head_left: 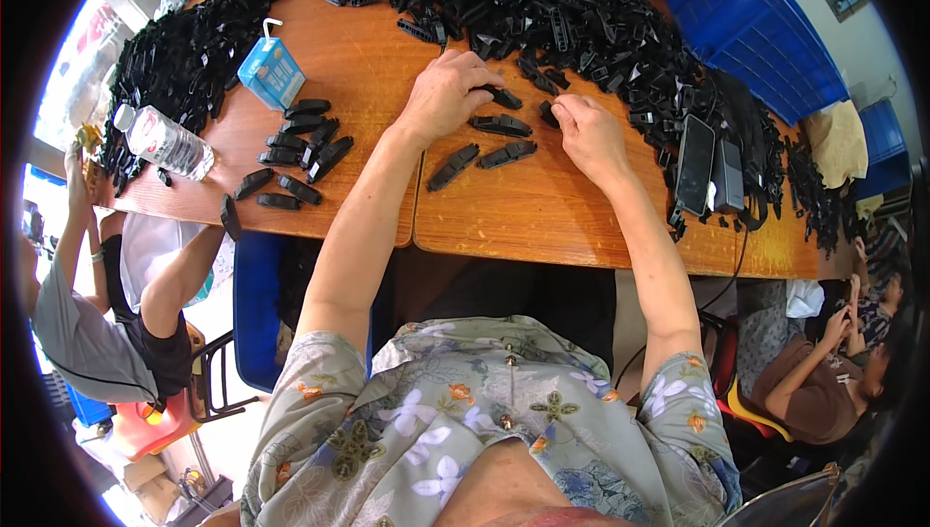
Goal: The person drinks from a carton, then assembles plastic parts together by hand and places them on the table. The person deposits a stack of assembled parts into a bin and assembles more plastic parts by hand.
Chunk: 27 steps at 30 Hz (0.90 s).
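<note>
My left hand (448, 93) is closed with its fingertips at one end of a small black plastic part (504, 97), just above the wooden table (572, 222). To its right, my right hand (587, 136) pinches another black plastic piece (548, 114), mostly hidden by the thumb and fingers. Between my wrists lie a long black part (501, 125) and two more, one (507, 154) slanting and one (452, 168) near the seam between the tabletops. Left of my left forearm, several similar black parts (305, 144) sit in a loose group.
A big heap of black parts (542, 4) covers the far side, with another pile (184, 62) at the left. Around them are a blue drink carton (272, 73), a water bottle (167, 144), a phone (695, 164) and blue crates (756, 28). Other people (116, 333) sit at both sides.
</note>
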Tool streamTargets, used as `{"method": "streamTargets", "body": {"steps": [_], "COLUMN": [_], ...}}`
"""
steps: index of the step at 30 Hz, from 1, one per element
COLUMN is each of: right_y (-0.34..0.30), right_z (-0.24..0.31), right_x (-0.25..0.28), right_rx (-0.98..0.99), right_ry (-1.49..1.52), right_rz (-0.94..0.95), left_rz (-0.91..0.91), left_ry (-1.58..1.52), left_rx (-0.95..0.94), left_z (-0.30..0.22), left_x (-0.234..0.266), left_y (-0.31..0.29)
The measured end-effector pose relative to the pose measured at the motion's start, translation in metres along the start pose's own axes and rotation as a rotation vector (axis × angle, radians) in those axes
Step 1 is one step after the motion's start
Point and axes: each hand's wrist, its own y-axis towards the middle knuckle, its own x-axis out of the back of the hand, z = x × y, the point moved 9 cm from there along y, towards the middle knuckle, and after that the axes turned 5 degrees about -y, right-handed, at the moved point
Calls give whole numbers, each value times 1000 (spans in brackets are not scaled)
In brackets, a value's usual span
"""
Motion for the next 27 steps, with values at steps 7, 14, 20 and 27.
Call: {"method": "streamTargets", "body": {"steps": [7,14,20,27], "right_y": [3,18,34,28], "right_z": [6,27,45,22], "right_x": [6,3,-3,16], "right_rx": [113,281,462,244], "right_ry": [103,159,42,330], "right_rz": [-93,-36,-62,-131], "left_rz": [36,44,84,138], "left_ry": [-251,-338,-337,-505], "left_rx": [187,248,303,394], "left_z": [8,11,8,20], "left_x": [-13,-14,-14,-11], "left_y": [0,-4,3,-9]}}
